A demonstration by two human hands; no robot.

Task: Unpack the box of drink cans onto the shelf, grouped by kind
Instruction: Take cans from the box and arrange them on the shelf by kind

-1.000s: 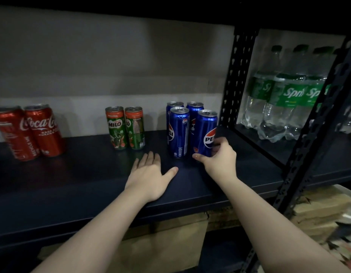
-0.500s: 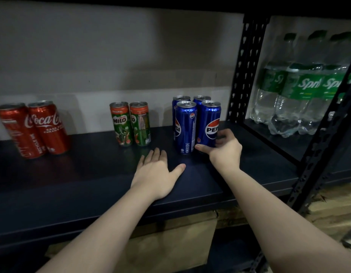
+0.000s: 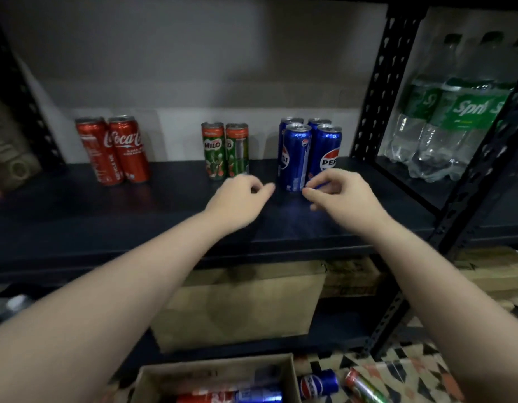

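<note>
On the dark shelf board [image 3: 135,222] stand two red Coca-Cola cans [image 3: 127,149] at the left, two green Milo cans [image 3: 214,149] in the middle and several blue Pepsi cans [image 3: 298,152] at the right. My left hand [image 3: 240,196] hovers in front of the Milo cans with its fingers loosely curled and holds nothing. My right hand [image 3: 339,193] hangs just before the front Pepsi cans, fingers loosely curled, also holding nothing. At the bottom edge an open cardboard box [image 3: 217,370] holds more cans [image 3: 237,395], lying down.
A loose Pepsi can [image 3: 319,383] and a green can [image 3: 365,386] lie on the patterned floor right of the box. Sprite bottles [image 3: 455,117] fill the neighbouring bay behind a black perforated post [image 3: 380,82]. Cardboard boxes [image 3: 237,309] sit under the shelf.
My left hand has lifted off the shelf and curled its fingers. My right hand has let go of the front right Pepsi can and drawn back. The view has tilted down, showing the box.
</note>
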